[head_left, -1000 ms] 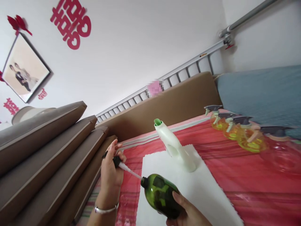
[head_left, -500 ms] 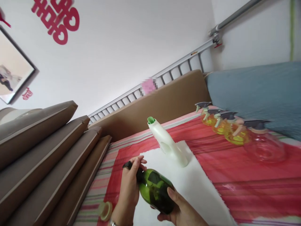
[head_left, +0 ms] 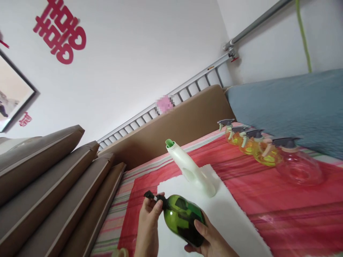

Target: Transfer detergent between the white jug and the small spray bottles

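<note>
In the head view, both forearms rise from the bottom edge and the two hands meet at one dark green bottle (head_left: 182, 219). The bottle hangs aslant over the near part of a white sheet (head_left: 227, 221), its neck toward the upper left of the view and its base toward the lower right.

The left hand (head_left: 150, 216) stands nearly upright on its wrist. Its thumb and fingers are bent and grasp the black pump top (head_left: 160, 198) at the bottle's neck, with the thumb laid along the near side; the other fingers are partly hidden behind it. The pump's spout points away to the left, clear of the fingertips.

The right hand (head_left: 211, 237) comes in from the lower right, the wrist angled toward the left. It grips the bottle's lower body, the thumb pressed flat on the near side and a finger curled under the base end; how the remaining fingers lie cannot be told.

Beyond the bottle, a pale green jug (head_left: 190, 171) with a green mouth stands on the sheet, apart from both hands. Well to the right, four spray bottles (head_left: 268, 156) stand in a row on the red cloth (head_left: 257, 192).
</note>
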Tool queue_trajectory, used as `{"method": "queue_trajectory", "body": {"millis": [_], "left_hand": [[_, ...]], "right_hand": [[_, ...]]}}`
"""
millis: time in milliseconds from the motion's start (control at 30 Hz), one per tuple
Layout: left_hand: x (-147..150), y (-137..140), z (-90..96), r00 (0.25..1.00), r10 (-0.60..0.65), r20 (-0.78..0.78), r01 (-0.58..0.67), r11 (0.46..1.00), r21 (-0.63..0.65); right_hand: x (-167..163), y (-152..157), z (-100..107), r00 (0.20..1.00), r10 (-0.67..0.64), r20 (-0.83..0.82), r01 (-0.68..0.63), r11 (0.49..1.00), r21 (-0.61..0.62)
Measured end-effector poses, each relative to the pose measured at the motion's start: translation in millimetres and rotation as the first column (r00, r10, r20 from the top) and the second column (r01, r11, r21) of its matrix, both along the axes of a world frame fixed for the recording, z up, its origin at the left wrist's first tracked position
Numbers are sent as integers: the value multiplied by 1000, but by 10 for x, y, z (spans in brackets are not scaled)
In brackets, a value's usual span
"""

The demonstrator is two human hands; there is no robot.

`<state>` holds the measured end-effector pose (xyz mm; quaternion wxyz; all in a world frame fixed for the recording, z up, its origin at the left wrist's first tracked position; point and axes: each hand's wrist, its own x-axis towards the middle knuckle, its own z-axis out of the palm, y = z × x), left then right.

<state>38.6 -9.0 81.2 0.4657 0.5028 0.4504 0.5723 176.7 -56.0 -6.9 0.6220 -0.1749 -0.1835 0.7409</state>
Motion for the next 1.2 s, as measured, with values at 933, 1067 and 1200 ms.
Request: {"method": "queue_trajectory", "body": {"millis": [933,1067,1200], "left_hand": [[-129,90,98,949,-268,-169,282,957,67],[-168,65,61,942,-309,-129,312,950,1],[-182,17,-19,980,-160,-118,161,987,-2]], "right_hand": [[31,-11,-49,951,276,-137,-263,959,104],[13,18,-48,951,272,-146,-264,962,74],[-1,17,-37,960,249,-127,-243,968,65]]}}
